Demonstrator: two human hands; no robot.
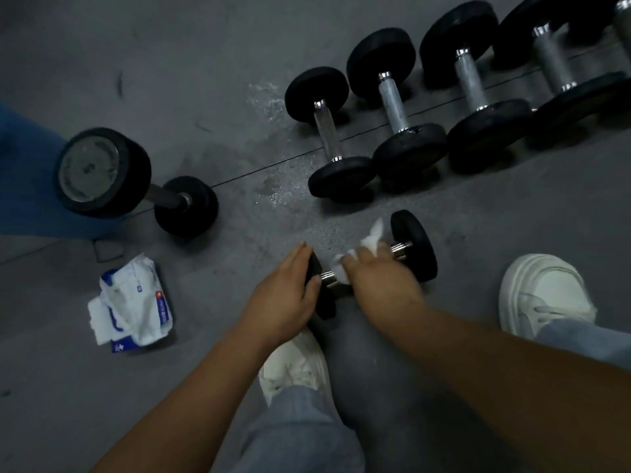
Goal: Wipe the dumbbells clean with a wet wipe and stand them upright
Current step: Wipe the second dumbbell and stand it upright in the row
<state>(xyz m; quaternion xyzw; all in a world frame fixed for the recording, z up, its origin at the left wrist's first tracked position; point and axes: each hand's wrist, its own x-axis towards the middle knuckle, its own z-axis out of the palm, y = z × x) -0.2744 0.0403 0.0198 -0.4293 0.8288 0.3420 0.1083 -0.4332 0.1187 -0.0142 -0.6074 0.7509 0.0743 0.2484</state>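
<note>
A small black dumbbell (415, 244) with a chrome handle lies on its side on the grey floor, between my feet. My left hand (285, 295) holds its near black end, fingers over the top. My right hand (379, 271) is wrapped round the handle with a white wet wipe (374, 233) bunched under the fingers; the wipe sticks out toward the far end. The handle's middle is hidden by my right hand. One dumbbell (102, 172) stands upright at the left.
Several black dumbbells (396, 104) lie in a row at the upper right. An opened wet wipe pack (136, 302) lies on the floor at the left. My white shoes (543, 295) flank the work spot. A blue object (24, 186) fills the left edge.
</note>
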